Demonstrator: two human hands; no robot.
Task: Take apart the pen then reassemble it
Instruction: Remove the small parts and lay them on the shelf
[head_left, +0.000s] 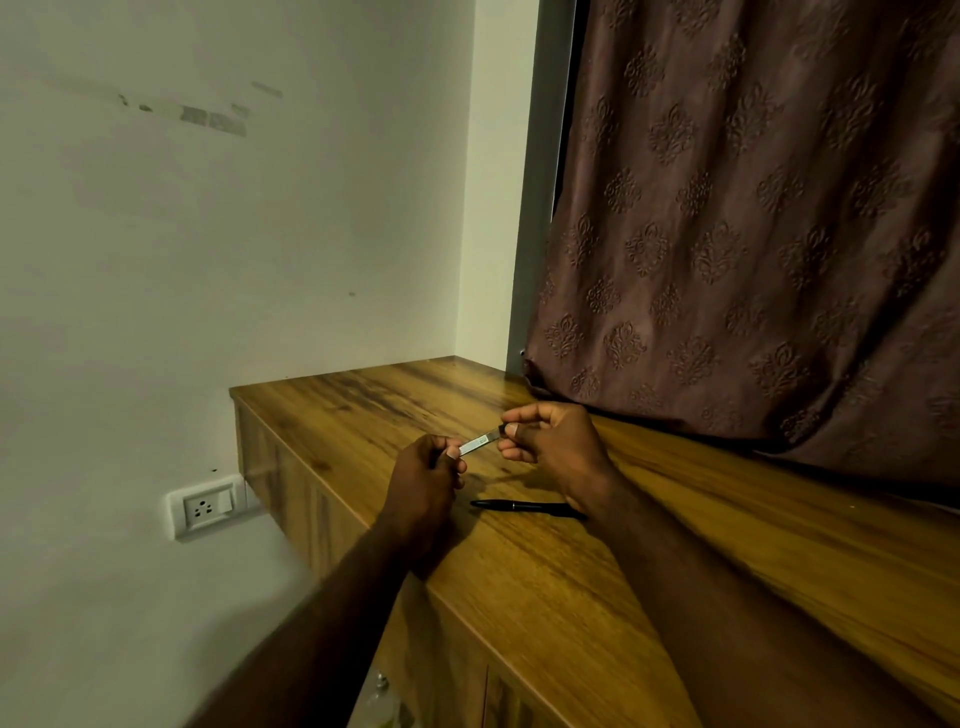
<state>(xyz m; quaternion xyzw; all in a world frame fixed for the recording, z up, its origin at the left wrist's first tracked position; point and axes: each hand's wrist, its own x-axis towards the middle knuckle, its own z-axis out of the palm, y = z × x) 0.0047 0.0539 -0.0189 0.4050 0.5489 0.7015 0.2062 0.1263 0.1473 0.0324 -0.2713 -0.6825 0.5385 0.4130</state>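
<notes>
A thin silvery pen refill is held level above the wooden counter, between both hands. My left hand pinches its near left end. My right hand pinches the far right end, where a small dark piece shows at the fingertips. A black pen part, long and slim, lies flat on the counter just below my right wrist, partly hidden by it.
The counter's left edge drops off close to my left hand, with cabinet doors below. A brown patterned curtain hangs over the counter's back right. A wall socket sits low on the left wall.
</notes>
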